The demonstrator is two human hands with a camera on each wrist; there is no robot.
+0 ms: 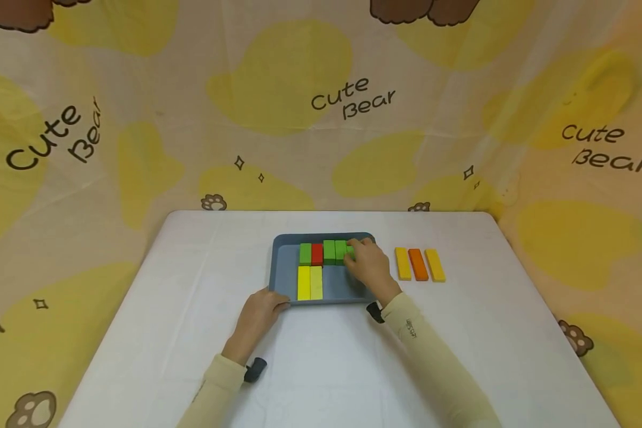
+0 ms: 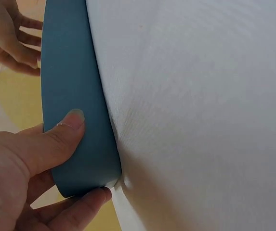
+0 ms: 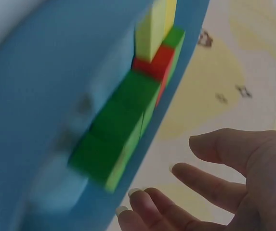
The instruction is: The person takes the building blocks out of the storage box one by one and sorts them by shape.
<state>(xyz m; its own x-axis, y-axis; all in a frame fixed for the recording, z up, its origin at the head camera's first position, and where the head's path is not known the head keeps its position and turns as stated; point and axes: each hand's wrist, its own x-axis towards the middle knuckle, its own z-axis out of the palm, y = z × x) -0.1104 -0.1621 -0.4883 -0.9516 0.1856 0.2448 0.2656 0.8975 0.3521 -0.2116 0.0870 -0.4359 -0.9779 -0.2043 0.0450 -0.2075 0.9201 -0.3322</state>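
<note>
A blue-grey tray (image 1: 286, 276) lies on the white table. My left hand (image 1: 262, 309) grips its near left corner; in the left wrist view the thumb (image 2: 70, 122) presses the outer wall and fingers curl beneath. Along the far side stand a green block (image 1: 305, 254), a red block (image 1: 317, 254) and several more green blocks (image 1: 329, 252). Two yellow blocks (image 1: 310, 284) sit in front of them. Over the right end of the green blocks is my right hand (image 1: 369, 264). Its fingers (image 3: 210, 187) are loosely spread beside the row in the right wrist view, nothing between them and the thumb.
To the right of the tray lie a yellow block (image 1: 403, 264), an orange block (image 1: 418, 265) and another yellow block (image 1: 436, 266), side by side on the table (image 1: 321, 368). A patterned cloth (image 1: 278, 89) hangs behind the table and at its sides.
</note>
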